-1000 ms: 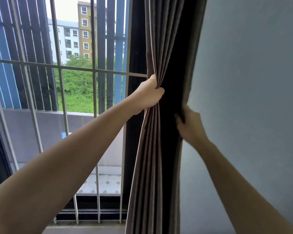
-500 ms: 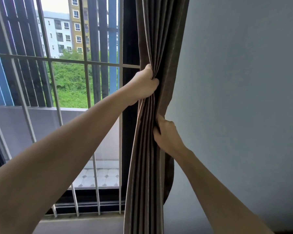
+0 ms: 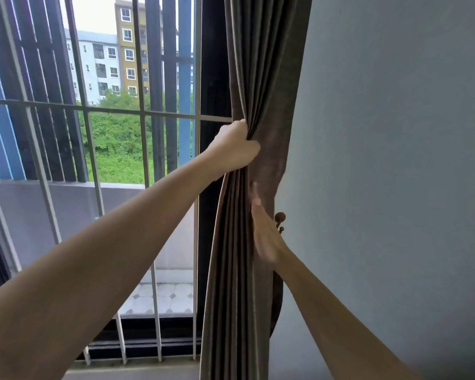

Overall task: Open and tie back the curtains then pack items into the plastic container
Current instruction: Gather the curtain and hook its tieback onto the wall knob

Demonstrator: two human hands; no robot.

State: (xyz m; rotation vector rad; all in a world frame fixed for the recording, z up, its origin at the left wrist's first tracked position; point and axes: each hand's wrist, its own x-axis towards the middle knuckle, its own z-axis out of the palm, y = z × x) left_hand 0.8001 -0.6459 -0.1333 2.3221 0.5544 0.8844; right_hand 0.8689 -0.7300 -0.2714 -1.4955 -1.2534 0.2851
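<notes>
**Curtain bunched at the window edge**

By the grey wall (image 3: 395,160), the left hand (image 3: 235,149) fists the pleated brown curtain (image 3: 261,78). The right hand (image 3: 266,234) lies flat, fingers together, against the folds beside a rounded wooden hook (image 3: 279,217).

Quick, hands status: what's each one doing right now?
Left hand: closed, gripping the gathered curtain.
Right hand: open, flat against the curtain's right side, not gripping.

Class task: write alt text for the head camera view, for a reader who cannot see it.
A left hand grips a bunched brown curtain beside a grey wall, while the right hand lies open against the folds lower down, near a small brown hook. Left of the curtain, a barred window shows greenery and apartment blocks.
</notes>
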